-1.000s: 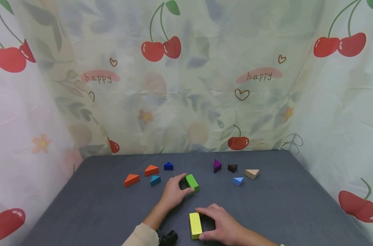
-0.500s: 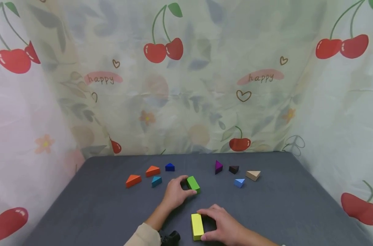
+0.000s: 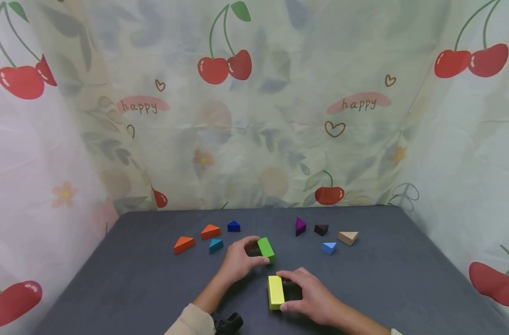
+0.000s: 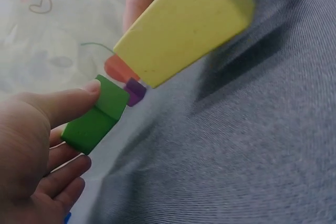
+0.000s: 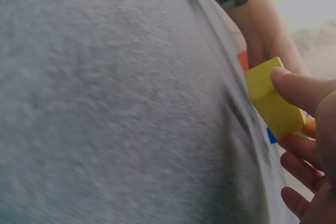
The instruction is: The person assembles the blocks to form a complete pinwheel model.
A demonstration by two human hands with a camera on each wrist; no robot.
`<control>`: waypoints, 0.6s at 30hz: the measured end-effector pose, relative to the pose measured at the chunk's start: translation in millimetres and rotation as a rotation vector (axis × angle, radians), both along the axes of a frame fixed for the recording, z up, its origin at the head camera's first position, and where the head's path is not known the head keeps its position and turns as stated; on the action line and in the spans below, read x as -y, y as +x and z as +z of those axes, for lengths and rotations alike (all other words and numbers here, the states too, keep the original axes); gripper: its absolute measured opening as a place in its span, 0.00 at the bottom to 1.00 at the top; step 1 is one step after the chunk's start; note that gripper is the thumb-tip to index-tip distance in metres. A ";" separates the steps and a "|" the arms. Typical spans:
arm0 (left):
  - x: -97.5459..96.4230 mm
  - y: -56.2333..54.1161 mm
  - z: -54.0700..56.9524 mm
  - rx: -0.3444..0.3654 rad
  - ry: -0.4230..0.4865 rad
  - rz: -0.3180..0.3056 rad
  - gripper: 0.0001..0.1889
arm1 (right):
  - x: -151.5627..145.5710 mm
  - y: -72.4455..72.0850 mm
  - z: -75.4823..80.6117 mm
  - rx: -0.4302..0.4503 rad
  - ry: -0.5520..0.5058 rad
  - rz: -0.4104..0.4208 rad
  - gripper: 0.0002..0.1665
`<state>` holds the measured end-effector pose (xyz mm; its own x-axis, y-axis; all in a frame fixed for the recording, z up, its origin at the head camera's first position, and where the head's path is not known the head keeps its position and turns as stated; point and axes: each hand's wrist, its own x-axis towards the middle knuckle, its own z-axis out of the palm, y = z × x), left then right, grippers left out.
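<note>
In the head view my left hand (image 3: 237,261) pinches a green rectangular block (image 3: 266,250) by its two ends, thumb at the near end and fingers at the far one. Nearer to me and slightly right, a yellow rectangular block (image 3: 275,292) is held the same way by my right hand (image 3: 313,298). Shadows show under both blocks in the wrist views. The left wrist view has the yellow block (image 4: 184,27) large in front, beyond the green block (image 4: 97,114). A gap separates the two blocks in the head view.
Back left lie two orange triangular blocks (image 3: 184,244), a teal one (image 3: 215,245) and a dark blue one (image 3: 234,226). Back right are purple (image 3: 300,226), black (image 3: 321,229), light blue (image 3: 328,247) and natural wood (image 3: 348,237) triangles. A patterned curtain (image 3: 254,139) encloses the dark table (image 3: 137,279).
My right hand has moved forward with the yellow block, closer to the green one. The left hand and green block have hardly moved; the head view has shifted slightly.
</note>
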<state>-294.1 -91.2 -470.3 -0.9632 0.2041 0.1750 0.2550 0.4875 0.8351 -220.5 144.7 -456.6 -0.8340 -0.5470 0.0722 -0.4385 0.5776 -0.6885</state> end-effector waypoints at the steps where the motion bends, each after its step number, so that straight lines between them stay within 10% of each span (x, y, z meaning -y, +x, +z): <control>1: 0.1 0.7 1.7 0.000 0.006 -0.003 0.36 | -0.5 -0.7 0.5 -0.014 -0.007 -0.011 0.43; 18: 7.1 8.7 6.7 0.018 -0.011 -0.092 0.37 | -7.3 -12.3 -3.0 -0.026 -0.069 -0.067 0.43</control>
<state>-285.4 -98.3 -463.6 -0.9433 0.2935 0.1554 0.2843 0.4719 0.8346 -232.8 152.0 -459.6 -0.8658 -0.4831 0.1302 -0.4189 0.5575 -0.7168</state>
